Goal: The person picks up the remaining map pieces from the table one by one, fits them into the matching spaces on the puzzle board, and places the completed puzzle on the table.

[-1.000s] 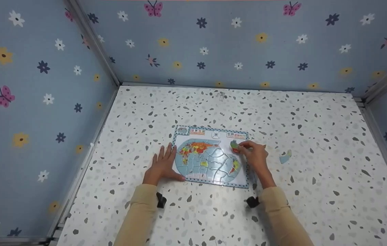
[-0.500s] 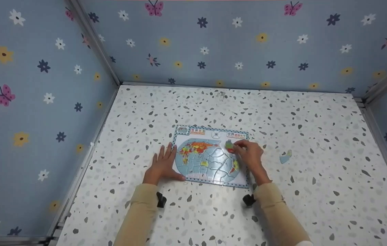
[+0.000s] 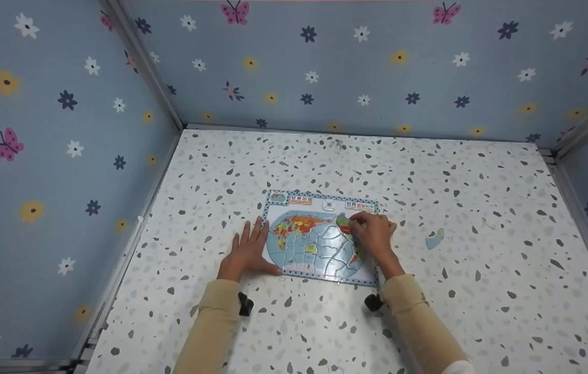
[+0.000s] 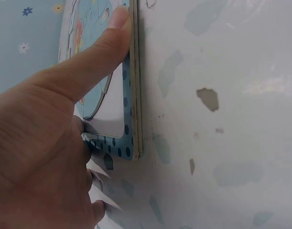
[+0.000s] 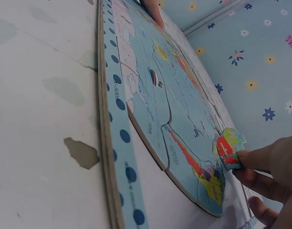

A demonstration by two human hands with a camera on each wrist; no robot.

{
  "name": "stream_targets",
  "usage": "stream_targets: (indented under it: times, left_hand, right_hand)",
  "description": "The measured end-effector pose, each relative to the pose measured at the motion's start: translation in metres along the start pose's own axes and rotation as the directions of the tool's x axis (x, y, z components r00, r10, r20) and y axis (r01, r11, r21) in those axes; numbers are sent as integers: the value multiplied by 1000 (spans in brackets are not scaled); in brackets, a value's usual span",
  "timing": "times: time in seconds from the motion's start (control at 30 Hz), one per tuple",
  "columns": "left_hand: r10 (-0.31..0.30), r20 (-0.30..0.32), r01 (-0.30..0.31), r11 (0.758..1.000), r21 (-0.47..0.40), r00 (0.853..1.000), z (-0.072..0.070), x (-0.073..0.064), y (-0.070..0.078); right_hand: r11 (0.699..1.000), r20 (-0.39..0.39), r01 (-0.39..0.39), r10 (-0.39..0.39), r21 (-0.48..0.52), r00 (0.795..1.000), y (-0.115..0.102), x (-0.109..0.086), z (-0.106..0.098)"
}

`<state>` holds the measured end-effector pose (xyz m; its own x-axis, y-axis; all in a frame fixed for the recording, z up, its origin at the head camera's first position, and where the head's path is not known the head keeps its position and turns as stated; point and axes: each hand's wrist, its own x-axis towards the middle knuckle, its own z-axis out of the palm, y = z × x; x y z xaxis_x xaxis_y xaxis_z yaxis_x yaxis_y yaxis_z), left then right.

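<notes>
A world map jigsaw puzzle point(image 3: 294, 259) with a blue dotted border lies flat on the table, most of its oval map filled with pieces. My left hand point(image 3: 244, 253) rests along its left side with fingers spread. In the left wrist view the thumb point(image 4: 95, 55) lies across the board's front border. Between thumb and fingertips my right hand point(image 3: 375, 234) pinches a green and red puzzle piece point(image 5: 227, 147). That piece is tilted over the upper right part of the map, right at the edge of the laid pieces.
A single loose blue puzzle piece point(image 3: 434, 239) lies on the speckled white table point(image 3: 491, 218), to the right of the board. Blue walls point(image 3: 335, 57) with flowers and butterflies stand behind the table and at both sides.
My right hand has moved left over the board with the pinched piece, from the white margin to the map's upper right edge. My left hand stays in place.
</notes>
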<state>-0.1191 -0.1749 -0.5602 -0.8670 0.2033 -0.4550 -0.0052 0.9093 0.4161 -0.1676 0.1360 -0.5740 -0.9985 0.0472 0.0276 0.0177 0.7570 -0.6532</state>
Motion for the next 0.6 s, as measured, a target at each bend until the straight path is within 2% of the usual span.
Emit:
stream_targets:
  times: [0.6]
  left_hand:
    - [-10, 5, 10, 1000, -6, 1000, 0, -1, 2]
  right_hand:
    - [999, 5, 13, -12, -30, 1000, -2, 2, 8]
